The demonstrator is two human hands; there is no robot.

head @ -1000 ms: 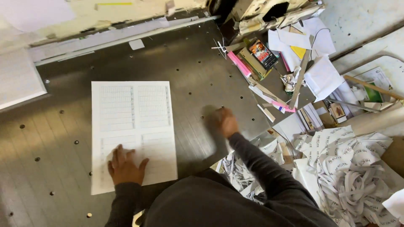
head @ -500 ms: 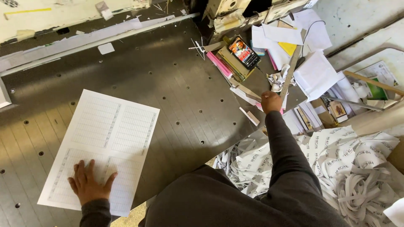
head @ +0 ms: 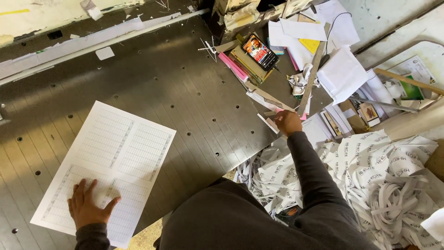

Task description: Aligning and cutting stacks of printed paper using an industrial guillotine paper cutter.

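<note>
Flat and spread, the left hand [head: 88,208] pressed the near end of a printed sheet [head: 108,166] on the dark metal table [head: 185,92]. Four ruled blocks of print covered the white sheet, which lay askew. Well off to the right, the right hand [head: 287,122] closed on a pink strip [head: 296,113] at the table's edge, seemingly fetching a tool; lifting it cleanly would need care among paper scraps [head: 273,99].

Person in a dark charcoal long-sleeved top, plain knit, no visible markings. Sleeves run to both wrists, ribbed cuff at left hand [head: 88,208]. Right hand [head: 287,122] bare, no gloves or rings seen.
</note>
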